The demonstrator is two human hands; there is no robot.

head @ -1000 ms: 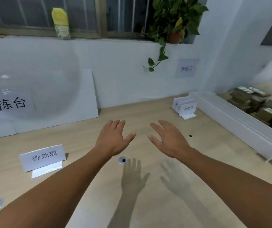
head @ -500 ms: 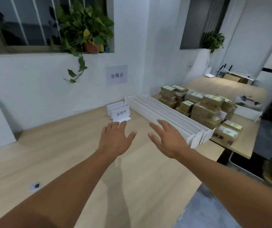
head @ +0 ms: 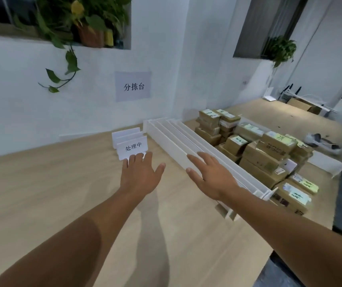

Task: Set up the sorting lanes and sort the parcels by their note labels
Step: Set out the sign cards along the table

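Both arms reach out over a pale wood-grain table [head: 41, 193], smooth and matte, with soft shadows of the forearms lying on it. The left hand [head: 141, 177] is flat and relaxed, palm down, fingers straight and together, thumb spread; it holds nothing. Its fingertips end right at the foot of a small stack of white sign cards [head: 132, 147], stiff folded cards standing one behind another, the front one printed with black characters. Whether the fingers touch that card I cannot tell.

The right hand [head: 211, 177] is likewise spread and empty, palm down, fingers straight. It hovers over the near part of a bundle of long white lane boards [head: 172, 137], thin, flat, straight-edged strips lying side by side on edge and running away from the hand towards the wall. Contact with them is not clear.

Beyond the right hand, on the far side of the boards, sit the parcels [head: 263, 152]: brown cardboard boxes, rectangular, some wrapped in glossy tape or film, stacked two or three high. Most carry pale green or yellow paper notes [head: 299, 195] with dark handwriting on top.

Ahead of the left hand, a plain paper wall sign [head: 133, 86] hangs on the white wall, and a leafy potted plant [head: 83, 19] trails a vine from the sill above.
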